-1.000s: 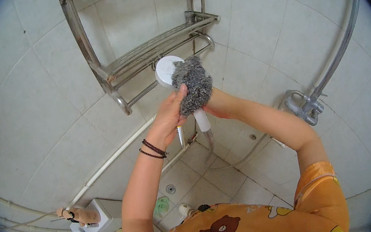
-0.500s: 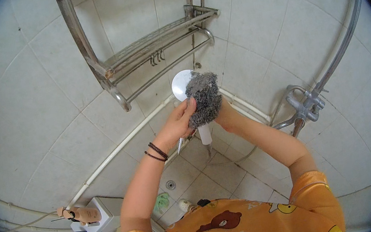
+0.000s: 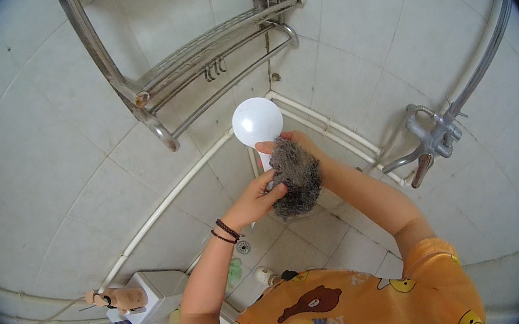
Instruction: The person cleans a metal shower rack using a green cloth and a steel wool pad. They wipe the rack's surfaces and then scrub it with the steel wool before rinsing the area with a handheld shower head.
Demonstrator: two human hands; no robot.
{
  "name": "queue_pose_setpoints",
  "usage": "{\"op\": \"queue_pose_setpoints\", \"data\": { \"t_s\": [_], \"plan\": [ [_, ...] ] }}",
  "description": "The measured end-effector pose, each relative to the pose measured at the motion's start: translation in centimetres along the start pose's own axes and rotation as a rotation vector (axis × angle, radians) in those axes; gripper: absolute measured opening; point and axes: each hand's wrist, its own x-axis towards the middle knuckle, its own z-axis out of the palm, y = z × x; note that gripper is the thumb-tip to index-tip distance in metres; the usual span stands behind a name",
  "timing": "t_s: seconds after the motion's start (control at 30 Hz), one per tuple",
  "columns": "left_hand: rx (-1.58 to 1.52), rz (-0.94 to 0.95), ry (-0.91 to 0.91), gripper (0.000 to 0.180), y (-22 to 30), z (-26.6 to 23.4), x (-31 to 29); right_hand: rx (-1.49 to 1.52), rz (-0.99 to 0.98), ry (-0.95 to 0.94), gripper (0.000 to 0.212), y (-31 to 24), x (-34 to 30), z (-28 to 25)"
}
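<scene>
A white handheld shower head (image 3: 257,121) with a round, smooth face is held out in front of me, its handle running down behind my hands. Below the round part hangs a grey, wiry scouring cloth (image 3: 296,180) that covers much of the handle. My left hand (image 3: 257,199) is closed, its thumb pressing the cloth's left edge; whether it also grips the handle is hidden. My right hand (image 3: 300,142) is closed around the shower head's neck, fingers showing just under the disc, with the cloth hiding its palm.
Ahead, a metal wall rack (image 3: 210,46) with hooks juts out. A shower mixer tap (image 3: 431,134) is mounted on the right wall. White pipes (image 3: 172,201) run along the walls. At lower left, a pump bottle (image 3: 123,298) stands on a white cabinet (image 3: 154,309). A drain (image 3: 243,247) lies in the floor.
The cloth and my left hand have slid down from the disc toward the handle. The round face is now uncovered, and fingers of my right hand show at the neck.
</scene>
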Motion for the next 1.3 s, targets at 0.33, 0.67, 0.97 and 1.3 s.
{"op": "queue_pose_setpoints", "data": {
  "t_s": [0.33, 0.67, 0.97, 1.3],
  "plan": [
    [0.115, 0.023, 0.056, 0.030, -1.2, 0.5, -0.7, -0.685, -0.428, 0.147, 0.039, -0.4, 5.4, 1.4],
    [-0.082, -0.098, 0.174, 0.040, -1.8, -0.7, -0.7, 0.277, 0.126, -0.114, 0.064, 4.5, 6.8, -3.7],
    [0.025, -0.079, 0.189, 0.047, -3.1, -2.4, 1.2, 0.334, -0.016, -0.037, 0.048, 7.3, 1.3, -0.9],
    [0.198, 0.103, 0.168, 0.034, -2.2, -3.0, -0.7, 0.601, -0.010, 0.179, 0.054, 5.3, 3.4, -6.5]
  ]
}}
